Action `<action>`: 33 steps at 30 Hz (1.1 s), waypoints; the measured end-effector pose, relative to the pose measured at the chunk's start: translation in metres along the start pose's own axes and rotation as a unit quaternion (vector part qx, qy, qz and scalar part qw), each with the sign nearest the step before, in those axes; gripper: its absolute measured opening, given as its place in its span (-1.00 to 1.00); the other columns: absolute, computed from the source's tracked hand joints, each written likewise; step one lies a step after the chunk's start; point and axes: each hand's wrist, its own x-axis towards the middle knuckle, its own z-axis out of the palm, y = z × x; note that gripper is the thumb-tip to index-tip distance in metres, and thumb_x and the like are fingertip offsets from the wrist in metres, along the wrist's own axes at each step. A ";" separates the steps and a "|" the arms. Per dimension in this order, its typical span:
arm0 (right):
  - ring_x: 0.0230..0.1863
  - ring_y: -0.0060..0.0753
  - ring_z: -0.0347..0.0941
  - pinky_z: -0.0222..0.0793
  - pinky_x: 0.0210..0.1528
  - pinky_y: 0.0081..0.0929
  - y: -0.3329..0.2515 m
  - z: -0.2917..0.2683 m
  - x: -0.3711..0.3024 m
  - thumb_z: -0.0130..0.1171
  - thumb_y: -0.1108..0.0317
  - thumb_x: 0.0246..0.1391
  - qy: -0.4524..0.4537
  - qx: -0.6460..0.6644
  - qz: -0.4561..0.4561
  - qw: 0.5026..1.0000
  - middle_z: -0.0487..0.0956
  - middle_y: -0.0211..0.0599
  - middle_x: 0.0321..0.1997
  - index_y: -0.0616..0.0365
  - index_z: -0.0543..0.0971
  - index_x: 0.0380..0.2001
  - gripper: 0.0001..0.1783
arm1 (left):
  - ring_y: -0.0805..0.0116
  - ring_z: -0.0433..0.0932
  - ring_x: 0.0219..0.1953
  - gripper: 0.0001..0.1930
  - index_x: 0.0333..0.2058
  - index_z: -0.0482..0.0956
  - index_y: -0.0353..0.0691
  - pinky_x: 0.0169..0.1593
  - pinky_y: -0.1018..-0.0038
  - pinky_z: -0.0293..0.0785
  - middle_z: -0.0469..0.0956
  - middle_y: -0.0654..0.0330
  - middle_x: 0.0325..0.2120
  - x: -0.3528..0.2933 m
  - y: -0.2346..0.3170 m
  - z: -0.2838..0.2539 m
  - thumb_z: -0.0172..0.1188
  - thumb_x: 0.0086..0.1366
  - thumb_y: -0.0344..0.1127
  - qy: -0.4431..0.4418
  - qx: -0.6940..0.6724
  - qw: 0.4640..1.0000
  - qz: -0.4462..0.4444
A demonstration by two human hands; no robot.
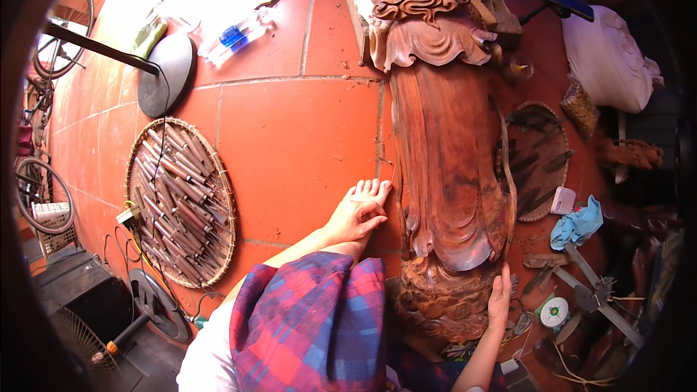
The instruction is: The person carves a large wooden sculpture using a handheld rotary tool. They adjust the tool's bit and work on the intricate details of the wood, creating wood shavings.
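A large carved reddish-brown wooden statue [454, 160] lies lengthwise before me, with draped folds and a scrolled band. Its rough, knobbly carved base [443, 297] is closest to me. My right hand [499, 296] lies against the right side of the base, its fingers straight and together, gripping nothing. To the left of the statue, my left hand [353, 219] rests over my bare foot [372, 189], fingers loosely bent and partly apart, with no tool in it. Plaid cloth [312, 319] covers my lap and hides part of my legs.
A round woven tray [229, 210] of wooden-handled carving tools stands left, beside a black stand base [167, 76] with a cable. Another round tray [537, 160], a blue cloth [577, 223], a dial scale [554, 312] and a white sack [606, 58] are right. Plastic bottles [234, 38] lie far left.
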 end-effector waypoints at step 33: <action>0.19 0.01 0.26 0.12 0.19 -0.28 -0.034 -0.006 0.003 -0.07 -0.23 0.11 -0.001 0.053 -0.035 0.998 0.36 0.07 0.15 0.28 0.20 0.20 -0.16 | 0.29 0.54 -0.47 -0.83 -0.44 0.59 -0.16 -0.12 0.37 0.36 0.55 0.20 -0.60 0.006 0.013 0.004 0.24 0.15 -0.19 0.021 0.014 1.000 -0.002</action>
